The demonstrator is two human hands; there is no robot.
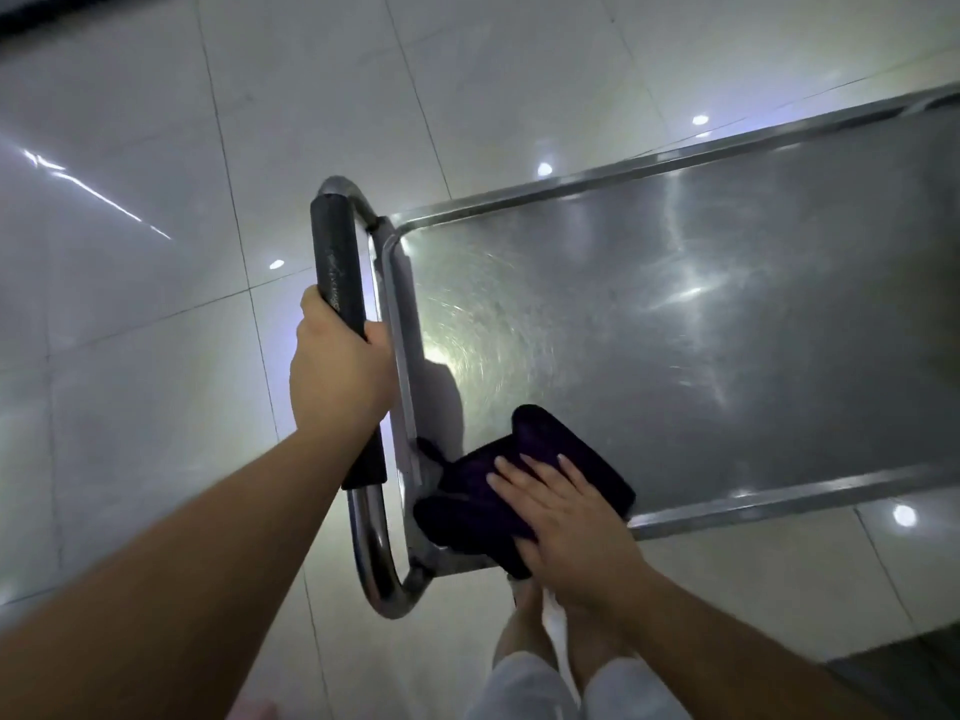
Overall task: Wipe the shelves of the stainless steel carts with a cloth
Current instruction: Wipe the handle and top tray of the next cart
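While the dark cloth (pixel 524 491) lies bunched on the near corner of the cart's top shelf (pixel 675 330), the right hand (pixel 566 522) presses it flat with straight fingers, not clutching it. Part of the cloth spills over the shelf's raised rim (pixel 779 498) at that corner. The steel shows swirled scratches and bright glare from lights overhead. At the cart's end, just beside the cloth, a chrome handle (pixel 374 553) curves round, sleeved in black foam (pixel 337 272); the left hand (pixel 337 371) is clenched around this foam grip. Between handle and shelf runs the end rail, close against the cloth's left edge. Beneath everything spreads a pale, glossy tiled floor (pixel 156 148) with thin grout lines and light spots. Below the right wrist, the person's knees (pixel 530 683) in light shorts and bare shins show.
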